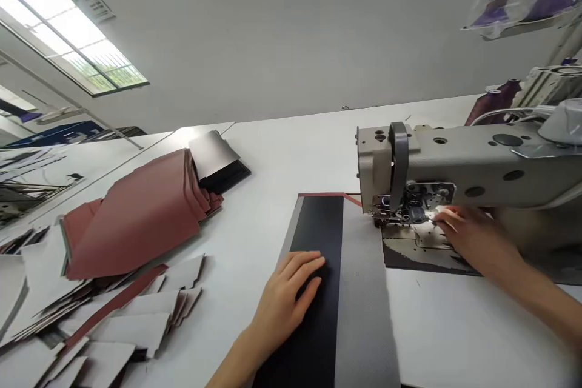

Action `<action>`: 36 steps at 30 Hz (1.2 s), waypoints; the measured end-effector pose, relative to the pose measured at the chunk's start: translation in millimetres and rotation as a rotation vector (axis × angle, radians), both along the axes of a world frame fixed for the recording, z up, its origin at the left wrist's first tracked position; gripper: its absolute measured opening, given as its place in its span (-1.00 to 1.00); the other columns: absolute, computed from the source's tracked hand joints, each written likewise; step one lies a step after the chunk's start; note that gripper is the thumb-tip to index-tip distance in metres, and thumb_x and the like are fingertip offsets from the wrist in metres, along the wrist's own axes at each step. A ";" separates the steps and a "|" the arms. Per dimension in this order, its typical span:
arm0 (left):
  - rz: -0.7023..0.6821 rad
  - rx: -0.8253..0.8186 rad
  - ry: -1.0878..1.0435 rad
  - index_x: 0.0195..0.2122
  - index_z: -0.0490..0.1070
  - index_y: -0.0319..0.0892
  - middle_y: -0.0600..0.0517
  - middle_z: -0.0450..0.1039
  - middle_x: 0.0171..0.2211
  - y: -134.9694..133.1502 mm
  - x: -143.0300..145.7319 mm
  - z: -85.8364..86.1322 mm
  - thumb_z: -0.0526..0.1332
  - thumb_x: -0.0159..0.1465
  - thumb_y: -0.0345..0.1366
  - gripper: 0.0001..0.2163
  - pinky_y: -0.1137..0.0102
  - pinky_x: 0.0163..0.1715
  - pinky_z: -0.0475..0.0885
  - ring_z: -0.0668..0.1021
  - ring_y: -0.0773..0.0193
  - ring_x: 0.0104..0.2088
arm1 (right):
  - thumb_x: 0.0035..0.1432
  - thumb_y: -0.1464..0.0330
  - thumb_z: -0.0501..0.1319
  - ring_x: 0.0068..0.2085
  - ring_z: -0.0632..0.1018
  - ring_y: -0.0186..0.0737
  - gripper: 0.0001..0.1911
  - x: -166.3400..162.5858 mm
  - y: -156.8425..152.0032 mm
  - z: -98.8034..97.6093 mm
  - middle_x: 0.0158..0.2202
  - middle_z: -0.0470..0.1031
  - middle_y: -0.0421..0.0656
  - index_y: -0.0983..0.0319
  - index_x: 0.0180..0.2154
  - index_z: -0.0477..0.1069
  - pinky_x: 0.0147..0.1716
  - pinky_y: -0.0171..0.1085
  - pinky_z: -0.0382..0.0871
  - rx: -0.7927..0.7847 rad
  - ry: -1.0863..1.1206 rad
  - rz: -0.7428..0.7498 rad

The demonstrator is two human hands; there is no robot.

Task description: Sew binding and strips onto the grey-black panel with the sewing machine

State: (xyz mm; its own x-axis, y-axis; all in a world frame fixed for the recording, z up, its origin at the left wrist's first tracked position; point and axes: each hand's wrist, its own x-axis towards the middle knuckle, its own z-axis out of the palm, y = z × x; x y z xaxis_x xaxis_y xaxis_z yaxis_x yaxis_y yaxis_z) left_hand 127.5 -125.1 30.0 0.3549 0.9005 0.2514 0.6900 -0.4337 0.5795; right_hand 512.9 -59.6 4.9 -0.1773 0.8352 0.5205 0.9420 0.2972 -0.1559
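My left hand point(291, 288) lies on a long black strip point(318, 230), palm down with the fingers stretched out. This strip rests on a wider grey fabric panel point(364, 291), whose far edge shows a narrow red band point(321, 194). The panel's right edge runs up close to the head of a sewing machine point(427, 157). Beside the machine's lit needle area, my right hand point(464, 230) has its fingertips pinched together; what they hold, if anything, is too small to make out. Under these fingers is the metal bed plate point(430, 236).
Folded red-brown sheets point(140, 218) lie at the left, with a grey piece point(213, 154) behind them. Several cut pale pieces point(136, 327) are heaped at the front left. Dark thread cones point(491, 100) stand behind the machine. A wall point(282, 36) bounds the white table.
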 end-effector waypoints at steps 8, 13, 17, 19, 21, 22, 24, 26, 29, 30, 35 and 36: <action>-0.085 -0.965 -1.016 0.08 0.53 -0.15 -0.13 0.57 0.02 -25.4 112.4 5.1 0.47 0.15 -0.06 -0.50 0.24 0.15 0.45 0.59 0.12 0.03 | 0.21 0.58 0.25 -0.31 0.53 -0.25 -0.75 -78.0 -104.5 10.1 -0.28 0.56 -0.15 0.21 -0.11 0.44 -0.29 -0.22 0.39 0.170 0.249 0.442; 0.053 -0.989 -1.151 -0.08 0.60 -0.14 -0.07 0.60 -0.06 -23.4 120.6 -8.1 0.56 0.02 -0.15 -0.56 0.33 0.12 0.43 0.59 0.21 -0.01 | 0.23 0.60 0.19 -0.26 0.56 -0.20 -0.70 -90.4 -109.2 15.8 -0.21 0.60 -0.15 0.17 -0.07 0.42 -0.23 -0.14 0.42 0.071 0.335 0.469; 0.121 -1.058 -1.255 -0.24 0.60 -0.19 0.02 0.60 -0.32 -16.8 113.4 -10.7 0.58 -0.04 -0.19 -0.62 0.39 -0.08 0.47 0.60 0.33 -0.28 | 0.27 0.54 0.16 -0.13 0.60 -0.21 -0.67 -88.1 -112.9 22.9 -0.16 0.58 -0.14 0.12 0.02 0.41 -0.14 -0.24 0.53 -0.079 0.534 0.510; 0.063 -1.005 -1.122 -0.26 0.60 -0.19 0.01 0.59 -0.34 -14.3 108.9 -8.3 0.53 0.03 -0.22 -0.71 0.40 -0.13 0.46 0.58 0.32 -0.31 | 0.28 0.45 0.20 -0.15 0.60 -0.22 -0.63 -85.0 -114.4 22.1 -0.10 0.56 -0.13 0.08 0.09 0.38 -0.19 -0.29 0.57 -0.128 0.599 0.447; -0.044 -0.842 -0.869 -0.24 0.62 -0.18 -0.02 0.60 -0.29 -12.9 104.7 -4.7 0.43 0.16 -0.29 -0.85 0.39 -0.14 0.44 0.58 0.28 -0.26 | 0.27 0.34 0.24 -0.09 0.60 -0.18 -0.50 -81.9 -113.9 17.2 0.05 0.50 -0.08 0.07 0.22 0.28 -0.18 -0.27 0.60 -0.239 0.630 0.385; -0.091 -0.744 -0.750 -0.23 0.63 -0.17 -0.03 0.60 -0.26 -12.5 103.0 -3.2 0.37 0.21 -0.33 -0.89 0.39 -0.14 0.44 0.58 0.27 -0.24 | 0.27 0.30 0.24 -0.06 0.60 -0.16 -0.45 -80.8 -112.8 13.6 0.11 0.47 -0.07 0.05 0.26 0.24 -0.17 -0.26 0.60 -0.325 0.634 0.382; -0.164 -0.584 -0.579 -0.21 0.63 -0.15 -0.03 0.59 -0.24 -11.7 101.0 -2.5 0.29 0.26 -0.40 -0.87 0.40 -0.13 0.44 0.57 0.27 -0.22 | 0.32 0.26 0.19 -0.12 0.62 -0.20 -0.50 -79.6 -109.7 6.1 0.06 0.51 -0.12 0.02 0.26 0.26 -0.21 -0.28 0.61 -0.521 0.649 0.422; -0.184 -0.505 -0.503 -0.21 0.61 -0.16 -0.01 0.58 -0.26 -10.2 101.2 -5.1 0.29 0.25 -0.42 -0.87 0.42 -0.17 0.45 0.57 0.29 -0.25 | 0.38 0.26 0.10 -0.34 0.60 -0.30 -0.66 -79.6 -105.5 0.7 -0.22 0.58 -0.22 0.01 0.15 0.38 -0.37 -0.34 0.57 -0.675 0.683 0.427; -0.152 -0.516 -0.447 -0.22 0.54 -0.18 0.02 0.58 -0.30 -3.8 104.0 -11.0 0.30 0.25 -0.40 -0.91 0.46 -0.25 0.46 0.56 0.32 -0.31 | 0.34 0.22 0.14 -0.52 0.48 -0.32 -0.80 -79.3 -95.6 -0.4 -0.48 0.46 -0.30 0.07 -0.10 0.50 -0.53 -0.35 0.44 -0.753 0.664 0.339; -0.139 -0.531 -0.442 -0.22 0.52 -0.19 0.02 0.58 -0.31 -0.1 105.0 -12.3 0.32 0.24 -0.39 -0.91 0.48 -0.27 0.46 0.57 0.33 -0.32 | 0.30 0.20 0.18 -0.52 0.46 -0.32 -0.84 -78.6 -90.7 0.5 -0.48 0.44 -0.29 0.09 -0.20 0.50 -0.54 -0.34 0.41 -0.753 0.629 0.316; -0.166 -0.344 -0.245 -0.15 0.47 -0.16 0.00 0.59 -0.21 25.7 101.4 -11.8 0.25 0.30 -0.40 -0.89 0.41 -0.16 0.54 0.62 0.27 -0.22 | 0.36 0.12 0.10 -0.40 0.49 -0.25 -0.67 -70.9 -56.7 -0.5 -0.40 0.46 -0.23 0.12 -0.38 0.45 -0.44 -0.26 0.35 -0.693 0.422 0.311; -0.182 -0.244 -0.150 -0.12 0.46 -0.15 -0.02 0.59 -0.15 30.2 98.4 -12.0 0.22 0.33 -0.40 -0.87 0.35 -0.08 0.55 0.62 0.23 -0.15 | 0.38 0.12 0.05 -0.38 0.49 -0.23 -0.64 -69.7 -49.7 -2.9 -0.39 0.47 -0.21 0.12 -0.39 0.45 -0.41 -0.24 0.34 -0.651 0.372 0.297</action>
